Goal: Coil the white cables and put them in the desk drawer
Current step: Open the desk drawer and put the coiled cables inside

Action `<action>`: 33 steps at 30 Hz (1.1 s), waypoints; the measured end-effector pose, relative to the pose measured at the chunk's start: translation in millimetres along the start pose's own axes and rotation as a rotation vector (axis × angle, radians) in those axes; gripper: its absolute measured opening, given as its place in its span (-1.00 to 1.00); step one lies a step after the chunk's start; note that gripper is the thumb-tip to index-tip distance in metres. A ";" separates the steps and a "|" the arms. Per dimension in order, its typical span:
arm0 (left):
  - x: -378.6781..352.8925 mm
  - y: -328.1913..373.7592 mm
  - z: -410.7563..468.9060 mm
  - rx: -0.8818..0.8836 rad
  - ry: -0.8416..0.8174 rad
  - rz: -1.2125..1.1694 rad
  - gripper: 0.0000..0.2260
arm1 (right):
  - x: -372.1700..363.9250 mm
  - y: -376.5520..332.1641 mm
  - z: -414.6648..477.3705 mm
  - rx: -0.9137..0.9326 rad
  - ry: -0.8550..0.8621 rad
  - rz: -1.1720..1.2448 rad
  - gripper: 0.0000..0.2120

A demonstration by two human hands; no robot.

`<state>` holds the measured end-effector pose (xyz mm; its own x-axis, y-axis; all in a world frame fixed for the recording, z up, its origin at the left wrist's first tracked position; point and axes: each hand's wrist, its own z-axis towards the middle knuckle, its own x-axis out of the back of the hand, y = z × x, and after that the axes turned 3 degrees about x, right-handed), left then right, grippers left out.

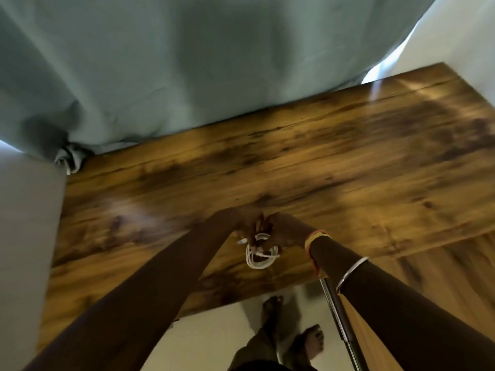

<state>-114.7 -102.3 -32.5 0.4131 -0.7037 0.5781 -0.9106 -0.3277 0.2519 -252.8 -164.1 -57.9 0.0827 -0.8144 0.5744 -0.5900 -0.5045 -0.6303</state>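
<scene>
A white cable [261, 259] hangs in small loops from both hands, just above the near part of the wooden desk top [321, 167]. My left hand [242, 223] grips the top of the coil, and a white plug end sticks out to its left. My right hand [285, 231] is closed on the same coil from the right, touching the left hand. The frame is blurred, so I cannot make out how many cables are in the bundle. At the lower right is a lighter wooden panel [442, 266] with a metal bar [340, 319] along its edge; it may be the drawer.
A grey-green curtain [187, 62] hangs along the desk's far edge. A pale wall stands at the left [24, 236]. Below the desk's near edge are a pale floor and my bare feet [308, 341].
</scene>
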 end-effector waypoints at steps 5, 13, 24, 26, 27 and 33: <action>-5.5 1.5 3.8 0.004 0.009 0.037 -0.57 | -9.1 -4.5 -3.2 0.025 0.030 -0.118 -0.53; -1.0 9.6 12.7 -0.020 -0.055 -0.083 -0.83 | -8.9 18.9 -18.5 0.009 0.162 -0.023 -0.74; 37.7 167.4 66.8 -0.261 0.053 0.088 -0.93 | 56.2 125.8 -130.9 -0.219 0.577 0.247 -0.80; 41.8 224.6 72.7 -0.362 0.129 0.183 -0.84 | 67.3 156.3 -171.6 -0.286 0.683 0.271 -0.84; 40.4 254.1 75.6 -0.401 0.149 0.204 -0.81 | 69.8 171.2 -193.3 -0.322 0.732 0.289 -0.85; -15.1 381.8 103.5 -0.558 0.077 0.197 -0.81 | 32.3 241.9 -299.1 -0.539 0.904 0.503 -0.87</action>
<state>-467.3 -282.0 -25.4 0.2528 -0.6628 0.7048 -0.8474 0.1999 0.4919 -633.1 -226.7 -35.6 -0.7316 -0.2775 0.6227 -0.6764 0.1813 -0.7139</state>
